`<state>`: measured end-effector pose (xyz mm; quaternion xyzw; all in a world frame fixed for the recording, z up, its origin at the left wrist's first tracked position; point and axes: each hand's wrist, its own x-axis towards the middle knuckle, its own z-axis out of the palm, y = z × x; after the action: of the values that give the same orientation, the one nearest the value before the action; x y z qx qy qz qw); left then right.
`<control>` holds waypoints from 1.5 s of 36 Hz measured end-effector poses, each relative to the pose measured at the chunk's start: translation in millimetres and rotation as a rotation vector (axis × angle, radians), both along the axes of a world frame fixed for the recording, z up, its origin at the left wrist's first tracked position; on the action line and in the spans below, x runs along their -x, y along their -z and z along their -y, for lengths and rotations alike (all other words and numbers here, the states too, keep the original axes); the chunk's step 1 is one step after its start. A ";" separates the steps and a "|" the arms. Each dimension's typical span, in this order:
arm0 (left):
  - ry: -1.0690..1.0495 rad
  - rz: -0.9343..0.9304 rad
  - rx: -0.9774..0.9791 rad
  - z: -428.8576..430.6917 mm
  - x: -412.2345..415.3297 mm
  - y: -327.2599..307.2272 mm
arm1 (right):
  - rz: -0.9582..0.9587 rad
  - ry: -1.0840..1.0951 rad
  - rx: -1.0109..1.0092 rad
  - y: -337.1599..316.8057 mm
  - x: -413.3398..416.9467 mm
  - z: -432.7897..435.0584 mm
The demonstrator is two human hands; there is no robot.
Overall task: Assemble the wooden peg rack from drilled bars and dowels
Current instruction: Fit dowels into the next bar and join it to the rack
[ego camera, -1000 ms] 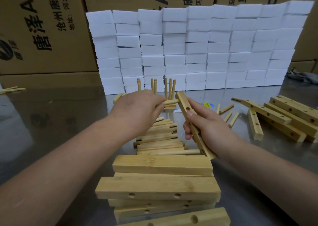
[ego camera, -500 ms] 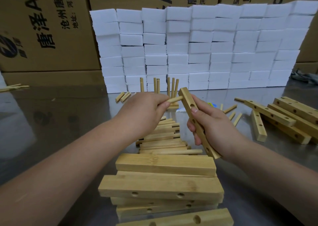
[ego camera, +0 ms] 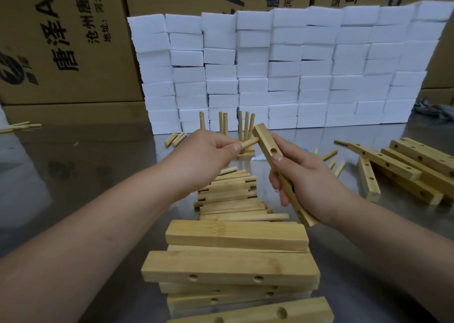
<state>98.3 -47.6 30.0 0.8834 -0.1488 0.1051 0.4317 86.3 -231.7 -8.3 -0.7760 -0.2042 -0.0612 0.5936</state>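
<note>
Still, the left grip [ego camera: 208, 155] pinches a dowel [ego camera: 250, 142] by its near end. The dowel's far tip is pressed to the side of the bar [ego camera: 265, 138] near its top. The right grip [ego camera: 302, 182] clasps that bar around its middle, tilted above the counter [ego camera: 86, 175]. Little has shifted over the last second, so the dowel seems not yet seated. Spare dowels [ego camera: 228, 194] and stacked bars [ego camera: 235, 236] lie below.

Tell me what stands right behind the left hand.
Upright dowels stand on a base bar, with the white block wall beyond. The left hand covers most of that base bar and the dowels' lower ends.
</note>
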 end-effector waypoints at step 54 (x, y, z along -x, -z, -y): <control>-0.333 -0.072 -0.154 -48.5 -54.4 58.2 | -0.285 0.276 -0.394 23.8 -27.1 10.1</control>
<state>152.7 1.0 -28.2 0.9295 0.0073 0.1317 0.3445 113.5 -241.8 -32.1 -0.6671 0.0047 -0.0702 0.7417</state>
